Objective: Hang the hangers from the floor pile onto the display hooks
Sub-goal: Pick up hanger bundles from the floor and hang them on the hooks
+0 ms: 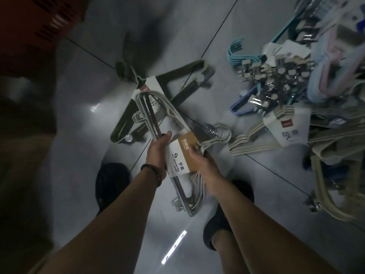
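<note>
A grey tiled floor (83, 107) fills the frame, with a person standing on it in dark shoes and looking straight down. Along the floor's right edge sprawls the floor pile (296, 86) of hangers, a tangle of blue, beige and clip types, many in labelled bundles, so most of the job appears to remain. Toward the middle of the floor, apart from the heap, lies a dark green hanger bundle (169, 91) with a white card sleeve. Lifted clear of the floor, just above it, is the pale hanger bundle (158, 119) wrapped in a brown-and-white label, the item now in hand. The left hand (158, 155), with a dark bracelet at the wrist, has its fingers clenched on the bundle's metal bar beside the label; the right hand (201, 165) grasps the same bundle from the other side, fingers curled round the label's edge near the hooks. No display hooks are in view, and nothing here shows any bundle hung; this one seems picked up and awaiting carrying.
</note>
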### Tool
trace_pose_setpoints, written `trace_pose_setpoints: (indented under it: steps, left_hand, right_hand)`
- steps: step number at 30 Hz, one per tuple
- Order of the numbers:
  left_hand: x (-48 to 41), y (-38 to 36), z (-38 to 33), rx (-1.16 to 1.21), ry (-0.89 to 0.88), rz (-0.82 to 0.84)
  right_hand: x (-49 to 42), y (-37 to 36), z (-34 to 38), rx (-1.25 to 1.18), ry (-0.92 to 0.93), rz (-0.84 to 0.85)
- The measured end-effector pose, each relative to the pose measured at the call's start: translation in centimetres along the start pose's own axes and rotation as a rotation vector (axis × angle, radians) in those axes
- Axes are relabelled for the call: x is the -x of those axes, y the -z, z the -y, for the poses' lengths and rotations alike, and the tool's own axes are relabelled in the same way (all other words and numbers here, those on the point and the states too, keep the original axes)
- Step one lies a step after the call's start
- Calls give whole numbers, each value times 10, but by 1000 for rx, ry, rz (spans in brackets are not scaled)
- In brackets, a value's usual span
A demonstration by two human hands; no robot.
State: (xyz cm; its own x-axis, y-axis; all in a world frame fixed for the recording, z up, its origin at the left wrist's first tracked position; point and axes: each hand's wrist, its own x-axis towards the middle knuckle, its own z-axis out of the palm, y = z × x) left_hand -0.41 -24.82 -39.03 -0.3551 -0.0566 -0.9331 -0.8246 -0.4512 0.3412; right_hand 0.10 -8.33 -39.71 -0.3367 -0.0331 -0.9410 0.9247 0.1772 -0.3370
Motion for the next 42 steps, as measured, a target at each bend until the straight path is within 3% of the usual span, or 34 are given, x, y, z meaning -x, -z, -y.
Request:
trace_pose_setpoints:
  steps: [3, 6, 12, 15, 19, 23, 27, 31, 38, 42]
  left_hand:
    - [45, -7, -22, -38, 11, 15]
    - [112, -23, -51, -34, 38, 23]
    - [292, -88, -131, -132, -31, 34]
    - [393, -128, -178, -290, -161, 76]
    - [533, -184, -229, -498, -312, 277]
    - [678, -244, -250, -673, -500, 610]
    - [805, -296, -243, -827, -586, 910]
    - [919, -340, -209, -991, -681, 1133]
    - [1071, -395, -83, -1100, -878, 1342]
    - [1146, -419, 12, -1122, -865, 1521]
  right_hand:
    - [56, 2, 22, 118, 35, 22]
    - [128, 12, 51, 235, 63, -59]
    - [339, 52, 143, 477, 350, -470]
    - [458, 81, 199, 490, 573, -619]
    - [604, 124, 266, 479, 757, -760]
    - [745, 162, 291, 469, 734, -961]
    - [871, 200, 267, 412, 615, -1287]
    - [986, 243, 210, 270, 516, -1440]
    - [1164, 286, 64, 104, 412, -1709]
    - [1250, 294, -38, 0, 351, -1824]
